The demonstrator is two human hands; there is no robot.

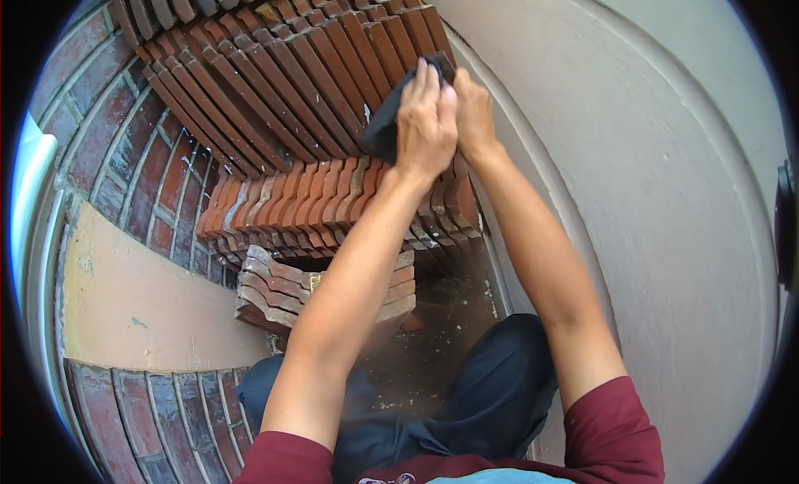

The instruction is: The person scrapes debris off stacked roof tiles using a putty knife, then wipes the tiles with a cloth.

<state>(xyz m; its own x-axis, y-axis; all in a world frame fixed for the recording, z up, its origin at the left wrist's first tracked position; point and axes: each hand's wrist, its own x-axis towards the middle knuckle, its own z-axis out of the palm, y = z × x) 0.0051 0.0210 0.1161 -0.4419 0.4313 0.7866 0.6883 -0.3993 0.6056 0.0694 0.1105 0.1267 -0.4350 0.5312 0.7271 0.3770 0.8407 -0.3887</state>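
Note:
Both my hands are raised together at the right end of the stacked reddish-brown tiles [291, 84]. Between them is a dark cloth [383, 130], hanging down to the left against the tile edges. My left hand [426, 122] lies over the cloth with its fingers close together and pointing up, pressing it. Just right of it, my right hand [473, 109] is curled at the cloth's upper edge, its fingertips partly hidden. Below the hands runs a lower row of wavy orange tiles [308, 197].
A smaller pile of curved tiles [275, 288] stands on the dusty floor [433, 338] before my knees. A brick wall [158, 168] with a smooth beige panel [150, 292] rises on the left. A pale wall [657, 176] closes off the right side.

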